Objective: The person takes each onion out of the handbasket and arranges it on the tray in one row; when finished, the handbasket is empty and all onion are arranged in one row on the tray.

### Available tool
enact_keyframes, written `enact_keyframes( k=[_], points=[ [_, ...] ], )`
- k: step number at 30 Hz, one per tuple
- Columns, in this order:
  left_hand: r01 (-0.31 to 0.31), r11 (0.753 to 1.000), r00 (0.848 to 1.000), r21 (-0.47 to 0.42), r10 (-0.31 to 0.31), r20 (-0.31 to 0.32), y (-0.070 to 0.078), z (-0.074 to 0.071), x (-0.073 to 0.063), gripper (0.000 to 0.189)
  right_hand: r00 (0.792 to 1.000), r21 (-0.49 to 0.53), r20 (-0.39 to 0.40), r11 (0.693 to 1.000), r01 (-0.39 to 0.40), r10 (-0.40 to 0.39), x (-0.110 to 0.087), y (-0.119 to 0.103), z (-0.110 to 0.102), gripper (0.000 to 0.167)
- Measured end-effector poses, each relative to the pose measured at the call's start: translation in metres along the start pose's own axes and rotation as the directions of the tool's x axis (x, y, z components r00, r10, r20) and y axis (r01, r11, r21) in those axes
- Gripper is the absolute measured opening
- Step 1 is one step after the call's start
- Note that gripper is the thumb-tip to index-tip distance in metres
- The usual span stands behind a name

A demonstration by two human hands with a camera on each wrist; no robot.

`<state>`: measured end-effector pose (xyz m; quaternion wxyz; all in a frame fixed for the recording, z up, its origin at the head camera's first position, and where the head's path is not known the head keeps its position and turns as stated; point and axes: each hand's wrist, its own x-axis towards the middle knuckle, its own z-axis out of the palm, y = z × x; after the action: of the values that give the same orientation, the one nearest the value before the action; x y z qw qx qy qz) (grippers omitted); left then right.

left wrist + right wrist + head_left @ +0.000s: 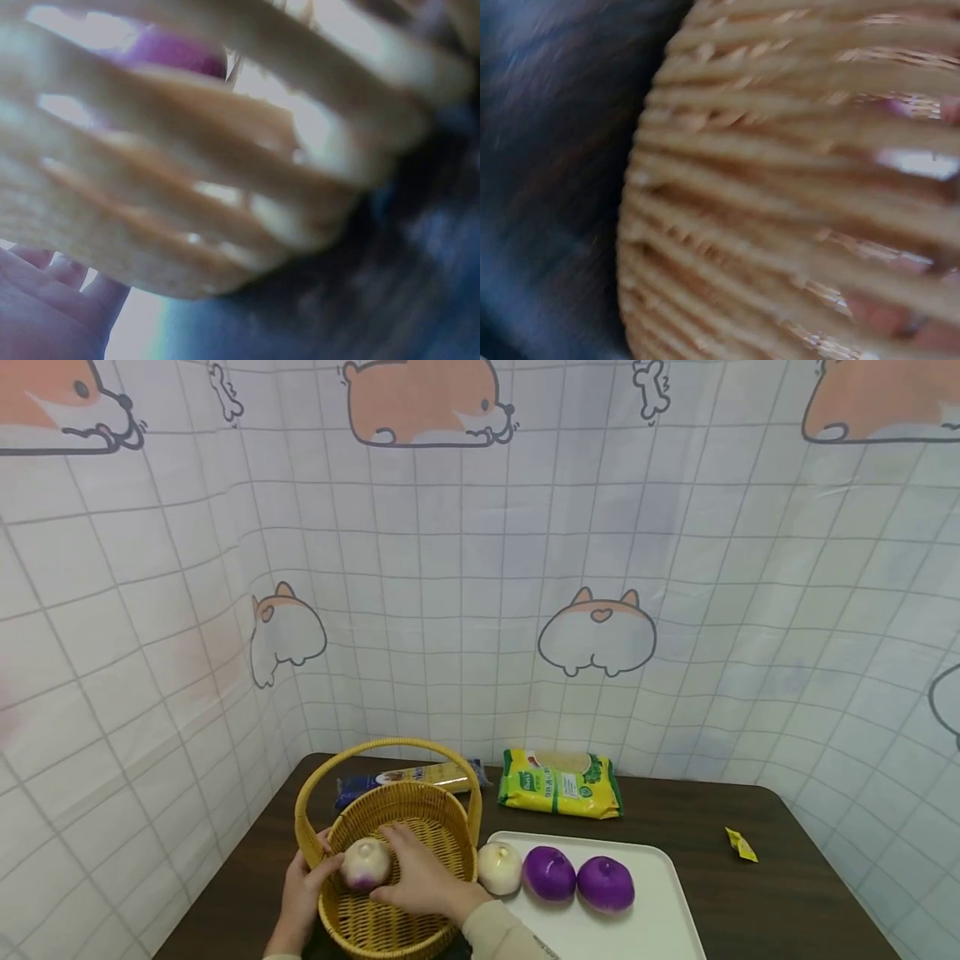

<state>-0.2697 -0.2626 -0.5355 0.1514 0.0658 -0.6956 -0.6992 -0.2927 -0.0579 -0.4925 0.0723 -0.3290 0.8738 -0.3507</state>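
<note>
A yellow woven basket with a tall arched handle stands at the table's near left. My left hand grips its left side at the foot of the handle, thumb over the rim. Inside the basket, my right hand holds a white turnip with a purple patch, thumb and fingers around its right side close to the left wall. The left wrist view shows the blurred basket wall with a purple turnip behind it. In the right wrist view, the basket's weave hides most of the right hand.
Right of the basket lies a white tray bearing a white turnip and two purple turnips. Behind are a yellow-green food packet and a long blue-and-yellow packet. A small yellow wrapper lies at the right.
</note>
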Motion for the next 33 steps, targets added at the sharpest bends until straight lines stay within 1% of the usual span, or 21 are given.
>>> enact_keyframes(
  k=[3, 7, 13, 16, 18, 22, 26, 30, 33],
  points=[
    [0.007, 1.0, 1.0, 0.002, -0.007, -0.001, -0.0003, 0.0002, 0.0001, 0.032, 0.999, -0.043, 0.027, 0.999, 0.02, -0.019, 0.0017, 0.0023, 0.0023, 0.087],
    [0.0, 1.0, 1.0, -0.002, 0.0, 0.007, -0.0005, 0.0009, -0.0001, 0.032, 0.997, -0.065, 0.07, 0.997, 0.044, -0.039, 0.0027, 0.0043, 0.006, 0.091],
    [-0.01, 1.0, 1.0, 0.022, 0.01, 0.001, -0.0008, 0.0006, 0.0004, 0.031, 0.988, -0.087, 0.115, 0.99, 0.112, -0.101, 0.0054, 0.0055, 0.0086, 0.087],
    [-0.006, 1.0, 1.0, 0.024, 0.006, -0.001, -0.0011, 0.0003, 0.0008, 0.031, 0.985, -0.106, 0.121, 0.985, 0.135, -0.122, 0.0061, 0.0054, 0.009, 0.085],
    [0.002, 1.0, 1.0, 0.016, -0.002, -0.002, -0.0012, 0.0001, 0.0005, 0.032, 0.986, -0.099, 0.121, 0.987, 0.128, -0.116, 0.006, 0.0052, 0.0091, 0.085],
    [0.016, 1.0, 1.0, 0.019, -0.016, -0.004, -0.0009, 0.0003, 0.0007, 0.031, 0.991, -0.059, 0.108, 0.995, 0.083, -0.076, 0.0045, 0.0049, 0.0078, 0.084],
    [0.002, 1.0, 1.0, 0.028, -0.002, 0.0, 0.0005, 0.0, 0.0004, 0.03, 0.994, -0.041, 0.103, 0.998, 0.048, -0.044, 0.0037, 0.0031, 0.0067, 0.083],
    [0.009, 1.0, 1.0, 0.012, -0.009, 0.008, 0.0015, -0.0003, -0.0005, 0.03, 0.992, -0.053, 0.119, 0.997, 0.058, -0.052, 0.0045, 0.0014, 0.0065, 0.08],
    [0.031, 0.999, 0.999, 0.032, -0.032, 0.017, 0.0022, -0.0003, -0.0003, 0.03, 0.988, -0.05, 0.13, 0.994, 0.093, -0.086, 0.0056, 0.0028, 0.0075, 0.075]
  ],
)
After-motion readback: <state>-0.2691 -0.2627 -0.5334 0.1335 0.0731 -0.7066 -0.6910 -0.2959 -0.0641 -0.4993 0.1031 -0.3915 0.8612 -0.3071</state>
